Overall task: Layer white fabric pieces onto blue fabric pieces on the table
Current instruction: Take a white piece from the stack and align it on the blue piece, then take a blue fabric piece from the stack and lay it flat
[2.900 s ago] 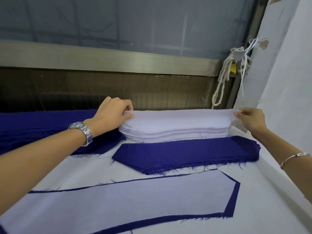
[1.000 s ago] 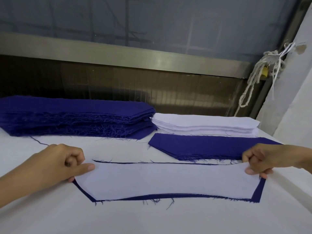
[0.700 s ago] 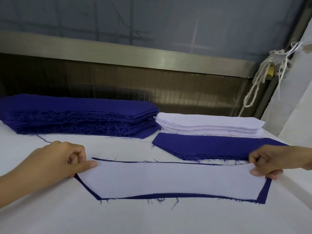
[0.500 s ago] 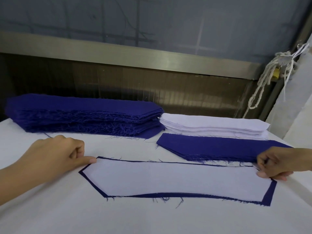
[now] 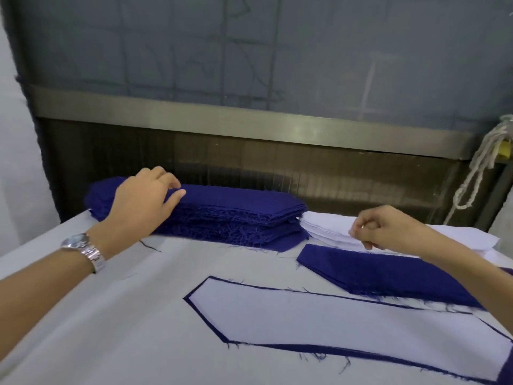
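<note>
My left hand (image 5: 144, 201) reaches toward eleven o'clock, fingers loosely straight; my right hand (image 5: 380, 226), at two o'clock, curls thumb to forefinger.

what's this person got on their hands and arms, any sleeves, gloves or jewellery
No sleeves or gloves show on either side. The left hand has a silver wristwatch with a metal link band at the wrist. The right hand has nothing at the wrist in the part that shows. A tiny glint on one finger might be a ring, but it is too small to tell.
</note>
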